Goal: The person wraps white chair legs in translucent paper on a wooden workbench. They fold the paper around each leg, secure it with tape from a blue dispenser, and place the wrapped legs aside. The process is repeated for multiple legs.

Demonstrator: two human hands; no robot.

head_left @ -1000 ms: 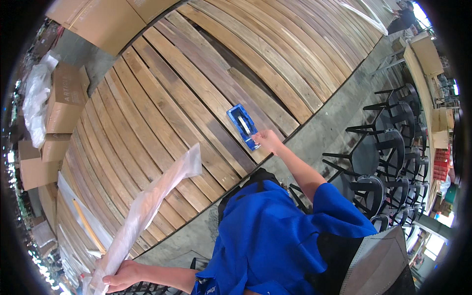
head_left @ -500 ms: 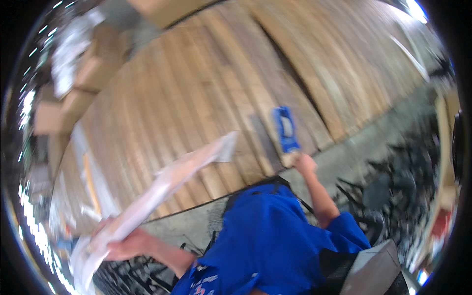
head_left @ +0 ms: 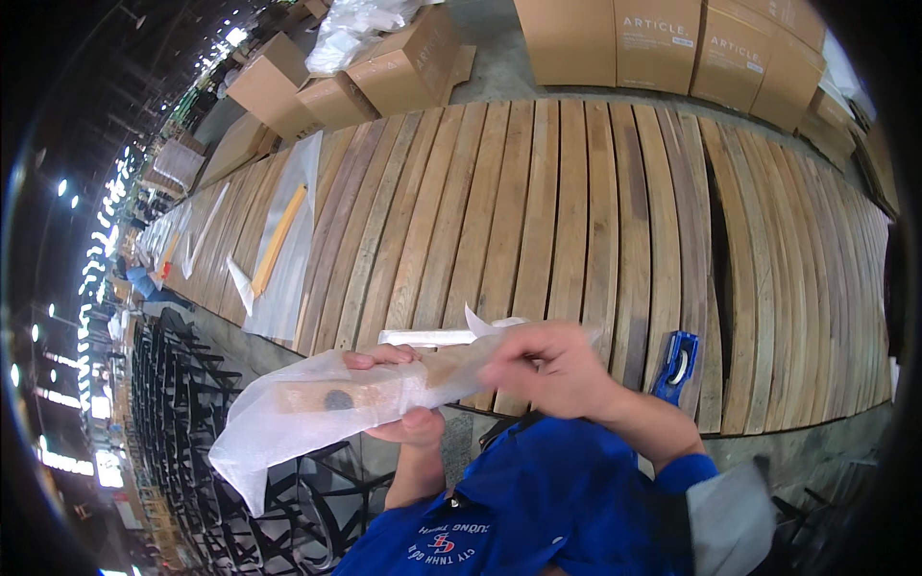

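Note:
A long wooden piece wrapped in translucent white foam sheet (head_left: 298, 398) lies across my left hand (head_left: 399, 422), which is closed around its middle with the thumb on the near side. A dark round spot shows through the wrap. Above the right end of the bundle is my right hand (head_left: 567, 370). Its fingers are curled together against the wrap and slightly blurred; anything small between them is hidden. A blue tape dispenser (head_left: 675, 367) rests on the slatted wooden table (head_left: 499, 211), just beyond my right wrist.
Another foam sheet (head_left: 293, 264) with a yellowish wooden strip (head_left: 280, 235) on it lies at the table's left. Cardboard boxes (head_left: 653, 48) stand beyond the far edge. Black metal frames (head_left: 182, 403) crowd the floor at left. A person (head_left: 144, 280) is far left.
My right hand has left the spot beside the tape dispenser and come over to the bundle. My left hand has brought the bundle in front of me. The view has turned.

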